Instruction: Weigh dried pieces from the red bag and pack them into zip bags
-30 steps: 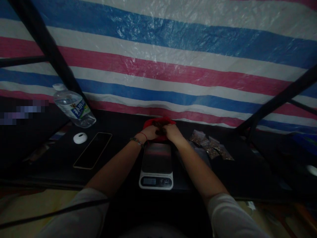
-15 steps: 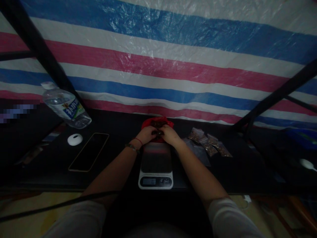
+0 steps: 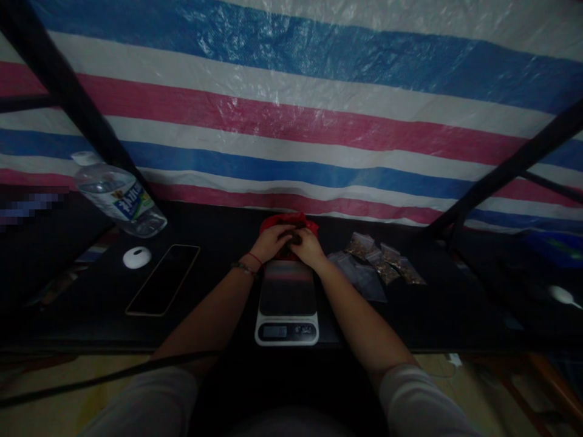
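Left hand (image 3: pixel 269 241) has reached farther over dark pieces (image 3: pixel 295 238) in the red bag (image 3: pixel 298 217), just beyond the scale (image 3: pixel 288 296); right hand (image 3: pixel 310 247) touches them too; both part-curled, exact grip unclear; black table (image 3: pixel 218 233) beneath the scale, striped sheeting (image 3: pixel 291 118) behind it.

A labelled bottle (image 3: pixel 122 199), a rounded white gadget (image 3: pixel 136 258) and a phone (image 3: pixel 163 280) sit at left; a striped sheet (image 3: pixel 291 121) hangs behind, a white spoon (image 3: pixel 562 295) at far right

Sheet barrier (image 3: pixel 291 121) behind red bag (image 3: pixel 297 218)
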Tool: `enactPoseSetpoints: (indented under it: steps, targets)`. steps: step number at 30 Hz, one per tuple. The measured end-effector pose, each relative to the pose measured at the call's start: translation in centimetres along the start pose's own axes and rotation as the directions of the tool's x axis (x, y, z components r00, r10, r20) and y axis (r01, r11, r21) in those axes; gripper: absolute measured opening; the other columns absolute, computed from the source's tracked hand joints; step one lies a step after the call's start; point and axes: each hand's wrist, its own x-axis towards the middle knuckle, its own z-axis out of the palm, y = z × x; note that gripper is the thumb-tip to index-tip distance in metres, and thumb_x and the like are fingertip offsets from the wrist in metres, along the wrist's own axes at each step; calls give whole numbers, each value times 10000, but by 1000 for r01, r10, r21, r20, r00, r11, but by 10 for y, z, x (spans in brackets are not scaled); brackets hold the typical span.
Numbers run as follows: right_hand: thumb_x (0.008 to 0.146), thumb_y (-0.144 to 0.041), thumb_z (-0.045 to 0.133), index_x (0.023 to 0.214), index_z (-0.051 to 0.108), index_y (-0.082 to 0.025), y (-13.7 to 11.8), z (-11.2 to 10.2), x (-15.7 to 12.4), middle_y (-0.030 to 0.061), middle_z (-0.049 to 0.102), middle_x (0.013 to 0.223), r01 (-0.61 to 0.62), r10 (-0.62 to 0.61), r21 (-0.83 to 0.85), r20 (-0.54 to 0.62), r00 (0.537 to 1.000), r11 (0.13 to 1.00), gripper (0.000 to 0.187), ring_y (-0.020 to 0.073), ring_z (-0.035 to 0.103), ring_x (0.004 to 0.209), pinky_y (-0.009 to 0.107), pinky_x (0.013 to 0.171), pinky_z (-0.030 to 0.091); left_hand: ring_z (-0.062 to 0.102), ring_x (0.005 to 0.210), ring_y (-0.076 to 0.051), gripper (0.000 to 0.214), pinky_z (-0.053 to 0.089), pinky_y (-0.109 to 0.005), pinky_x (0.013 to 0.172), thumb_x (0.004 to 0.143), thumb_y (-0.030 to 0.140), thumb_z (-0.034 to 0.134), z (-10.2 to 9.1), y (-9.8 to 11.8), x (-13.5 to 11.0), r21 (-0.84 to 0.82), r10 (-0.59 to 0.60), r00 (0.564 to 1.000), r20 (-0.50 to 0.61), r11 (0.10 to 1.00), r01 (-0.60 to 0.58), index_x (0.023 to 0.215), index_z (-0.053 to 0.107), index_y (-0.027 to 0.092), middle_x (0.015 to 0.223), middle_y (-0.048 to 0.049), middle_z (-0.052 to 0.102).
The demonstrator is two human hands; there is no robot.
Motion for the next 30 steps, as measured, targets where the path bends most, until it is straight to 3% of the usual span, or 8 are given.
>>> enactPoseSetpoints:
  steps: [6,13,19,27,30]
  targets:
    - [716,-103,620,1049,659,-180,0,-3,0,79,673,1054,-8,6,132,13,1000,991,344,213,608,999,365,922,461,559,1161,-210,411,430,-381,1018,878,261,523,7,0,7,14,102,995,20,995,-102,1282,534,188,1261,-84,604]
    - [708,-130,652,1100,644,-200,2,-3,-1,63,675,1106,1,-2,194,9,1000,981,398,201,619,1024,343,933,464,609,1072,-225,451,473,-400,961,791,315,656,6,2,7,5,17,998,-63,1000,-17,1222,583,204,1192,-74,644]
    - [685,-125,664,1052,642,-180,4,1,-2,59,688,1039,-26,20,187,32,999,982,371,194,639,946,327,860,497,636,1001,-210,360,491,-378,928,821,337,621,7,3,8,77,-27,986,-167,996,40,1158,628,209,1114,-64,680]
    - [703,-180,681,1024,625,-170,-1,-3,-4,53,695,982,-86,82,276,28,996,957,326,176,653,891,320,848,501,598,1067,-191,305,462,-375,968,917,307,447,4,4,6,108,93,975,-203,991,-73,1133,629,192,1130,-67,664]
    - [698,-190,683,996,632,-174,-1,-5,-4,44,694,966,-87,89,288,4,996,954,303,170,650,878,317,843,500,582,1094,-204,296,462,-390,971,890,322,494,1,3,1,88,97,978,-186,993,-81,1120,631,194,1135,-69,656]
